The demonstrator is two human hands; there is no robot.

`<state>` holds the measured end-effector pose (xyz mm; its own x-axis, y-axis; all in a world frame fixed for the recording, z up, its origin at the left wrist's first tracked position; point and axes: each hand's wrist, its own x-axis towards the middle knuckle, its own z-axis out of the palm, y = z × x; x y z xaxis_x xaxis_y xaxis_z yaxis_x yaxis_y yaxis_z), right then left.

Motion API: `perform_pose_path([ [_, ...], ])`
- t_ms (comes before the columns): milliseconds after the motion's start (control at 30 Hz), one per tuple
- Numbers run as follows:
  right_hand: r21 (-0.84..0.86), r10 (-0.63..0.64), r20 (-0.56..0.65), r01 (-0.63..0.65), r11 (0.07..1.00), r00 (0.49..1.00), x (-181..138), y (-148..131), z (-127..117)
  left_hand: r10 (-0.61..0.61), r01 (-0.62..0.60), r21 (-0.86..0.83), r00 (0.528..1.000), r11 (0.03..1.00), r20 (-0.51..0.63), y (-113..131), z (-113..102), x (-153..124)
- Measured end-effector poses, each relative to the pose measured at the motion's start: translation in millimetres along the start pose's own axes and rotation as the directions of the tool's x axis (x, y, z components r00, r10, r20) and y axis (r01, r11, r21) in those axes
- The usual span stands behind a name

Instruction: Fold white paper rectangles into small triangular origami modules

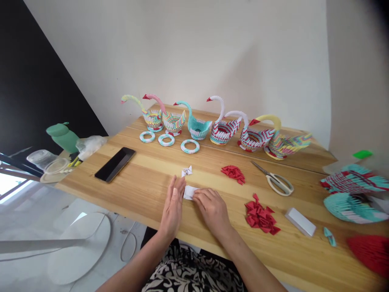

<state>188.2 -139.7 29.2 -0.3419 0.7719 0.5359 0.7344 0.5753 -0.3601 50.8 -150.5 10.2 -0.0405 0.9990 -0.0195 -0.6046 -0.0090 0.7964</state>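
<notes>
Small white paper slips (189,192) lie in a short stack on the wooden table between my two hands. My right hand (211,207) has its fingers curled together over the right end of the slips, partly hiding them. Standing on its edge at the left side of the slips is my left hand (174,209), open, with straight fingers and nothing in it. Just beyond the fingertips sit a few folded white paper pieces (187,171). Red folded paper triangles form two piles to the right, a farther pile (233,173) and a nearer pile (261,215).
Several folded-paper swans (199,127) line the back, with three paper rings (190,146) before them. A black phone (115,164) lies left. Scissors (275,180), a white block-shaped stack (300,222) and teal paper sections (354,207) are at right. A green bottle (63,137) stands far left.
</notes>
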Motion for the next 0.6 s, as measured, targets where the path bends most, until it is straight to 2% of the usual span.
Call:
perform_pose_path([
  [67, 0.060, 0.068, -0.033, -0.066, 0.996, 0.997, 2, 4, -10, 0.011, -0.013, 0.121, 1.000, 0.993, 0.016, 2, -4, 1],
  [133, 0.107, 0.179, -0.080, -0.170, 0.980, 0.981, 3, 9, -23, 0.053, -0.072, 0.339, 0.996, 0.938, 0.065, 8, -10, 6],
  [167, 0.125, 0.244, -0.098, -0.232, 0.965, 0.965, 4, 11, -30, 0.087, -0.131, 0.473, 0.990, 0.871, 0.115, 13, -12, 9],
  [200, 0.145, 0.308, -0.108, -0.292, 0.945, 0.945, 5, 14, -37, 0.134, -0.219, 0.606, 0.974, 0.765, 0.183, 19, -14, 13],
  [267, 0.190, 0.406, -0.100, -0.383, 0.904, 0.908, 5, 19, -49, 0.113, -0.406, 0.772, 0.907, 0.489, 0.406, 32, -15, 22],
  [333, 0.242, 0.460, -0.078, -0.431, 0.869, 0.884, 4, 21, -56, 0.020, -0.565, 0.781, 0.813, 0.265, 0.582, 41, -10, 30],
  [400, 0.285, 0.484, -0.061, -0.449, 0.846, 0.873, 2, 22, -58, -0.071, -0.653, 0.749, 0.747, 0.115, 0.662, 44, -3, 36],
  [500, 0.312, 0.498, -0.025, -0.467, 0.828, 0.867, -4, 22, -57, -0.161, -0.691, 0.723, 0.712, 0.011, 0.683, 41, 7, 40],
  [600, 0.314, 0.500, -0.007, -0.473, 0.823, 0.866, -10, 23, -57, -0.203, -0.689, 0.724, 0.711, -0.013, 0.673, 35, 13, 42],
])
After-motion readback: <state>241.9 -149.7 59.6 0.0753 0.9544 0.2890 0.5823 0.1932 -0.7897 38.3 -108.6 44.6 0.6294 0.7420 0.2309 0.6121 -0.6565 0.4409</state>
